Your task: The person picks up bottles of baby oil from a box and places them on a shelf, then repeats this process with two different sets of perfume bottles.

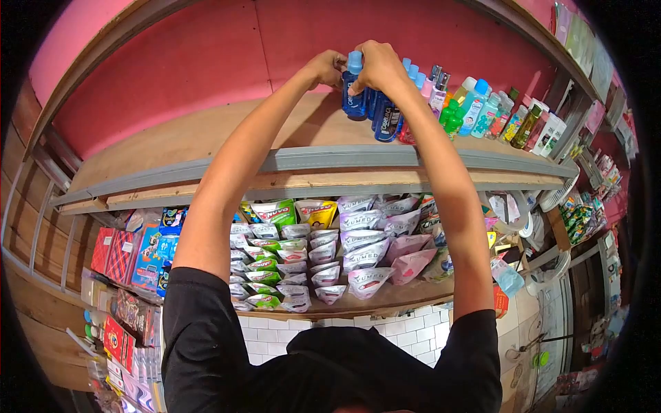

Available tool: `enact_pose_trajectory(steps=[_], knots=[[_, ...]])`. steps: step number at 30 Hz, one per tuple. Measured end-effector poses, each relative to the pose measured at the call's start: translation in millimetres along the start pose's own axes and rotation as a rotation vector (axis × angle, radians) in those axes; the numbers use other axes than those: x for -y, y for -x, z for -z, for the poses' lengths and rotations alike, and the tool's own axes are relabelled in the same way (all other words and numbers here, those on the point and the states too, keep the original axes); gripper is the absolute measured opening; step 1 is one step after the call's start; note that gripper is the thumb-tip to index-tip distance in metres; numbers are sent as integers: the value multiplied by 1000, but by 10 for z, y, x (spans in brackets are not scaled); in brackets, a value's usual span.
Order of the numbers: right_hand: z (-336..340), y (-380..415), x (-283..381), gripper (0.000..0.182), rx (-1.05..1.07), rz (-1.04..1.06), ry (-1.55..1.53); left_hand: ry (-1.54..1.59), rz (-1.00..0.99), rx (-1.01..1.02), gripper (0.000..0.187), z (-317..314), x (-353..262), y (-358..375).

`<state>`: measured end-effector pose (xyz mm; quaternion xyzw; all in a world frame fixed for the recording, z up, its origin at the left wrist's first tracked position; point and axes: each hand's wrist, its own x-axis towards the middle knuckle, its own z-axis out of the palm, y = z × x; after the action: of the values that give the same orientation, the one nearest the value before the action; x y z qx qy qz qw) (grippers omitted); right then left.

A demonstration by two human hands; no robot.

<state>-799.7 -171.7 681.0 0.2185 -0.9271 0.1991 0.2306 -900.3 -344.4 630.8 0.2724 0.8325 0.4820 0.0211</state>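
A blue bottle with a pale blue cap [354, 103] stands upright at the left end of the bottles on the upper wooden shelf. My right hand [379, 67] is closed round its upper part from the right, thumb across the front. From the left, my left hand [328, 69] has its bent fingers against the bottle near the cap; some fingertips are hidden behind it. Close to the right hand is another blue bottle [387, 122], with more blue ones partly covered by my right forearm.
Several toiletry bottles [475, 109] line the shelf's right side. A grey metal rail [323, 157] edges the shelf. Below are rows of white pouches [365, 256] and green pouches [264, 276]. Boxes [124, 253] stand at lower left. A pink wall [206, 62] is behind.
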Motion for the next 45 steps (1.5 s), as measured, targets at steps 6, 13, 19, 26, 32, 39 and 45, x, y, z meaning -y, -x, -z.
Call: enact_pose_trajectory(steps=[6,13,19,26,32,39,45], knots=[[-73,-33,-25,56,-40,21,56,-44,23,18,44,-61,-94,66],[-194,-131,-98,61,-11,13,116,-12,40,20,47,-46,-13,-7],[-207,-206,-90,63,79,-34,193,-39,27,-21,56,-69,-6,7],[-192,-233,-32,61,154,-90,217,-36,36,-65,54,-69,-26,50],[-205,-225,-24,58,182,-106,189,-88,95,-15,58,-60,-144,137],[-147,-80,27,40,22,-55,131,-2,119,-43,54,1,-159,143],[-13,-16,86,41,-193,42,155,-74,54,-107,53,123,-318,243]])
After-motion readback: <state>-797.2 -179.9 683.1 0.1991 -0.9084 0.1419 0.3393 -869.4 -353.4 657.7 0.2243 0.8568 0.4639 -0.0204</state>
